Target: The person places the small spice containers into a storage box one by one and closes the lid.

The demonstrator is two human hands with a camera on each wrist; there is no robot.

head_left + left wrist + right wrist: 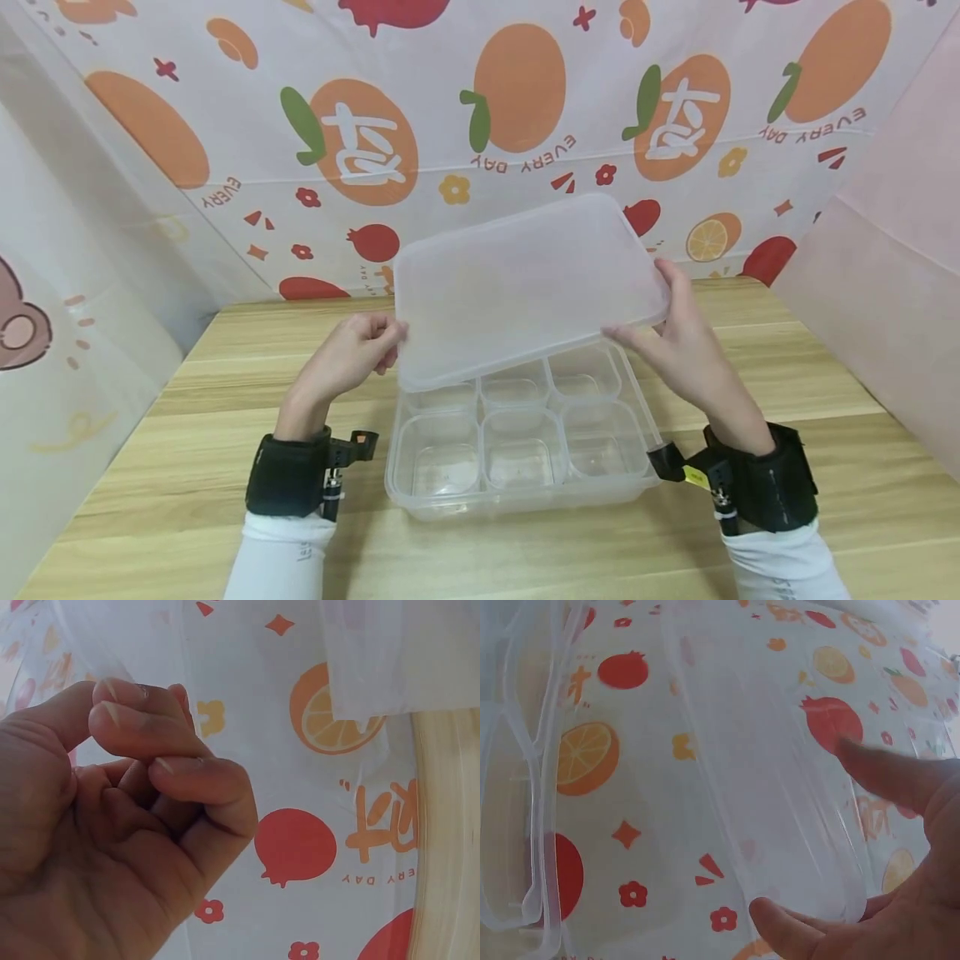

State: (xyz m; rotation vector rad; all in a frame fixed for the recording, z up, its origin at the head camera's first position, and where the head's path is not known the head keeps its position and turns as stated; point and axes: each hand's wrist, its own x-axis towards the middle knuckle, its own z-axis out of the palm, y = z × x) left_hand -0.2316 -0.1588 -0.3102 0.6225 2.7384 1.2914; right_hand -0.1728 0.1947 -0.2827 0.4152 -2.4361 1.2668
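A translucent rectangular plastic lid (517,283) is held tilted above the rear part of a clear container (517,500). My left hand (348,354) pinches the lid's left edge; in the left wrist view its fingers (202,780) are curled. At the right corner, my right hand (686,350) grips the lid, its thumb at the near edge and fingers at the side. The right wrist view shows the lid (772,787) between thumb and fingers. Several clear square compartments (522,454) fill the container, the rear ones partly hidden by the lid.
The container stands on a wood-grain table (187,467). Behind it hangs a fruit-patterned cloth (442,100), with pale cloth on the left (97,275) and right (885,275). Both wrists wear black straps with small cameras.
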